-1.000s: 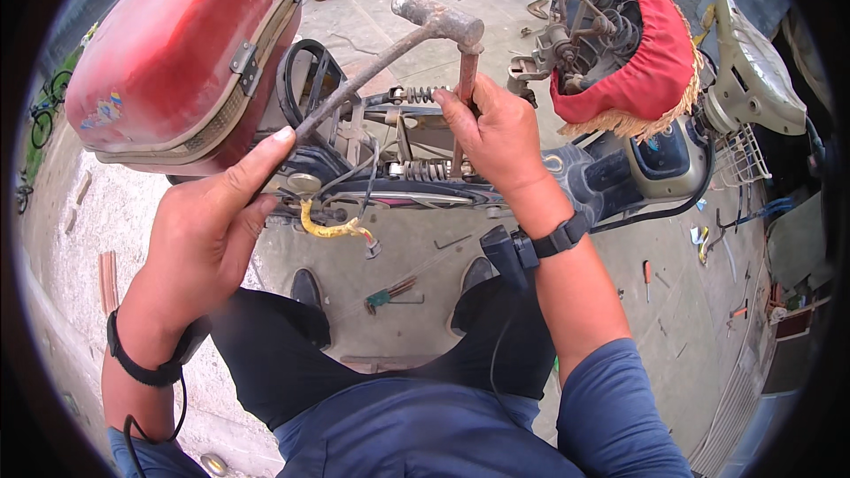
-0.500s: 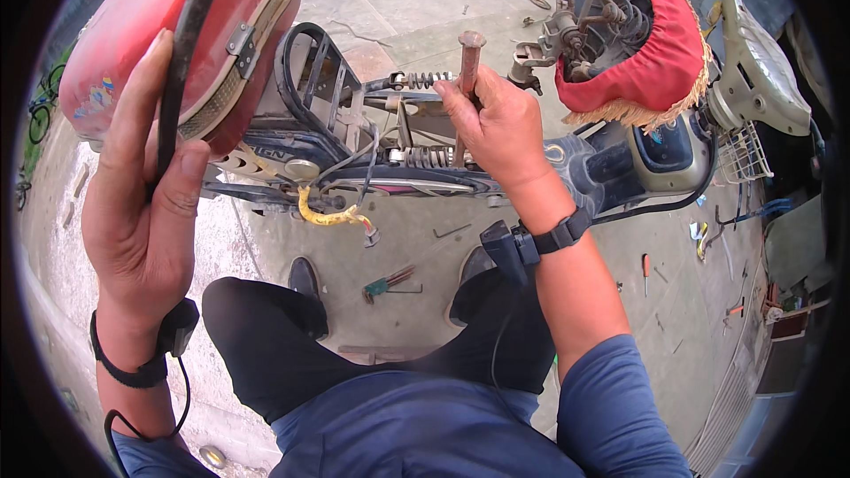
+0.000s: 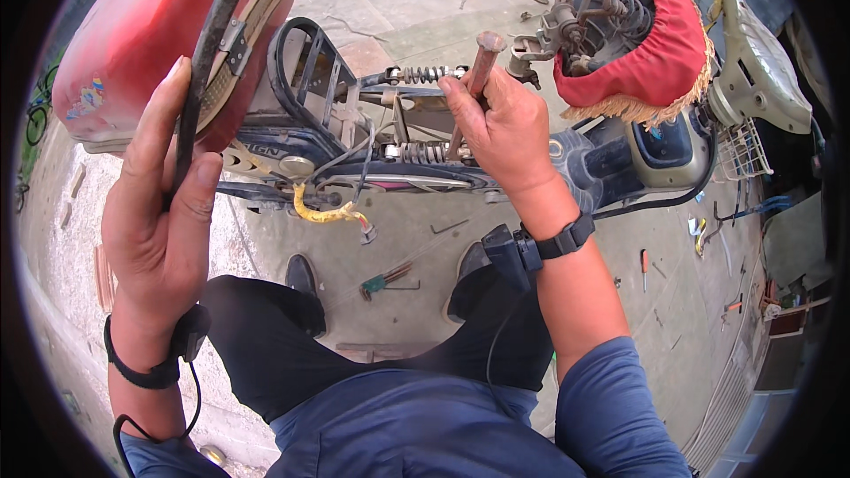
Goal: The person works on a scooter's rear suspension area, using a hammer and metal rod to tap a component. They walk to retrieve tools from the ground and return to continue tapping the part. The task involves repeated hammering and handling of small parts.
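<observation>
My right hand (image 3: pixel 506 128) is closed around a rusty metal bar (image 3: pixel 485 62) with a flattened, widened top. The bar leans to the right, and its lower part passes behind my fingers toward the scooter's near spring. Below and beyond that hand lies the stripped frame of a scooter (image 3: pixel 416 179), with two coil-spring shock absorbers (image 3: pixel 423 153) showing. At the left, my left hand (image 3: pixel 159 221) grips a black curved tube (image 3: pixel 199 62) between thumb and fingers. The tube runs up in front of a scuffed red storage box (image 3: pixel 150 44) with metal latches.
A seat with a red fringed cover (image 3: pixel 651 80) stands upturned, springs exposed. A yellow-wrapped cable (image 3: pixel 323 211) hangs off the frame's near side. Hex keys in a green holder (image 3: pixel 376 283) lie between my feet; an orange-handled screwdriver (image 3: pixel 645 267) rests at right.
My left hand and the black tube have shifted slightly right and down. My right hand has moved a little right, and the bar in it leans more.
</observation>
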Demonstrator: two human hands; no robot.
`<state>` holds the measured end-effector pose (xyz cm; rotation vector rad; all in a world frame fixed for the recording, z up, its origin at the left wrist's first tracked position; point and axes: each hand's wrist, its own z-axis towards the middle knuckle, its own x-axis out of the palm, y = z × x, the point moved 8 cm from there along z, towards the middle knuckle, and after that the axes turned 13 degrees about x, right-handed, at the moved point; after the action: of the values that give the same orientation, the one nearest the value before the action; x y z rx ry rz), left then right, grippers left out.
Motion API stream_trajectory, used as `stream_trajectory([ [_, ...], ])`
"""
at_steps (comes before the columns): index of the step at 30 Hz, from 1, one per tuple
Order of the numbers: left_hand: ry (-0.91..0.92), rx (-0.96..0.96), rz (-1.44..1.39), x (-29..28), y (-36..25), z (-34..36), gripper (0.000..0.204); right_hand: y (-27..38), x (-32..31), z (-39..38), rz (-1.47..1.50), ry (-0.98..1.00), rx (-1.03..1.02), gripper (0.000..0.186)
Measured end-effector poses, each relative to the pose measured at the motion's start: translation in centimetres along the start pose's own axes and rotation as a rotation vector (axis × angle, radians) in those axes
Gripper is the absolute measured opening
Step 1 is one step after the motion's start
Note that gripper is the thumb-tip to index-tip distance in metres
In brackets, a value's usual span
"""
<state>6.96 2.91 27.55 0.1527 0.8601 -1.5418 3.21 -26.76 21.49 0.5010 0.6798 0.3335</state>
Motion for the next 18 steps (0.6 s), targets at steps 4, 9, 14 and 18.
stream_trajectory([
  [4, 0.031, 0.041, 0.053, 0.2, -0.2, -0.2, 0.057, 0.2, 0.2, -0.2, 0.018, 0.023, 0.017, 0.03],
  [9, 0.159, 0.162, 0.121, 2.1, -2.1, 0.4, 0.06, 0.8, 0.3, -0.6, -0.016, 0.036, -0.068, 0.028],
  [14, 0.457, 0.018, 0.094, 3.9, -1.9, -0.3, 0.062, -1.8, 3.4, -1.0, 0.468, 0.248, 0.351, 0.029],
  [18, 0.366, 0.111, 0.146, 2.5, -2.8, 1.8, 0.062, -2.0, 4.7, -1.8, 0.639, 0.281, 0.5, 0.036],
])
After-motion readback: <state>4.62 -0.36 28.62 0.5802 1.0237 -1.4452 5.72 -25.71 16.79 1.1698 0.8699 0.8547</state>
